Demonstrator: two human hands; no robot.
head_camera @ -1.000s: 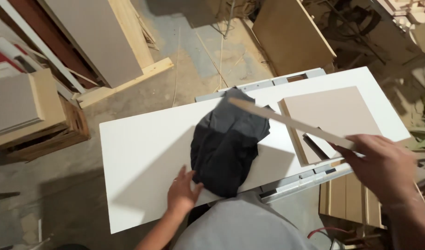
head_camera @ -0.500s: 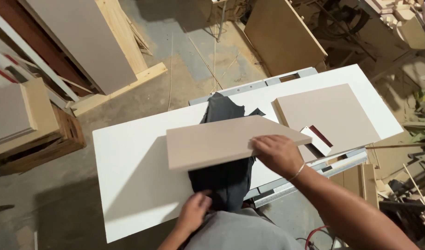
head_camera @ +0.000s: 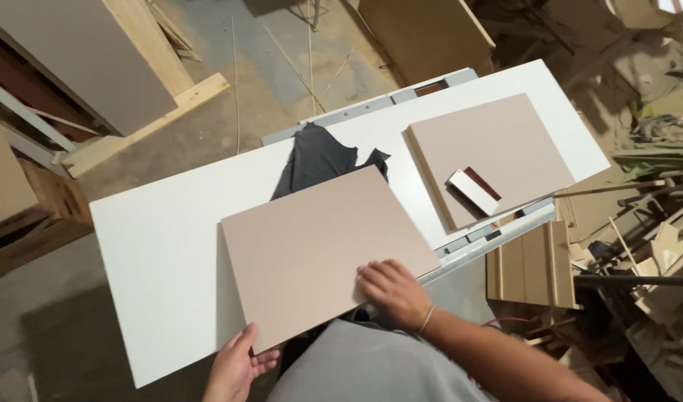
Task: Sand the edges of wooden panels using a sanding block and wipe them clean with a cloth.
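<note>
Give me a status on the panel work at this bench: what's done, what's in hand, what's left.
Done: one tan panel lies flat at the far right of the white board, a small block on top of it. In hand: a second tan panel lies flat over the dark cloth, left hand at its near corner, right hand on its near edge. Left: cannot tell from this view.

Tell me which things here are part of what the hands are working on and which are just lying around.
In hand:
left hand and right hand on the beige panel
dark cloth under it
white board beneath

Lying about:
second beige panel
small block on it
slatted offcut
scrap wood pile
</note>
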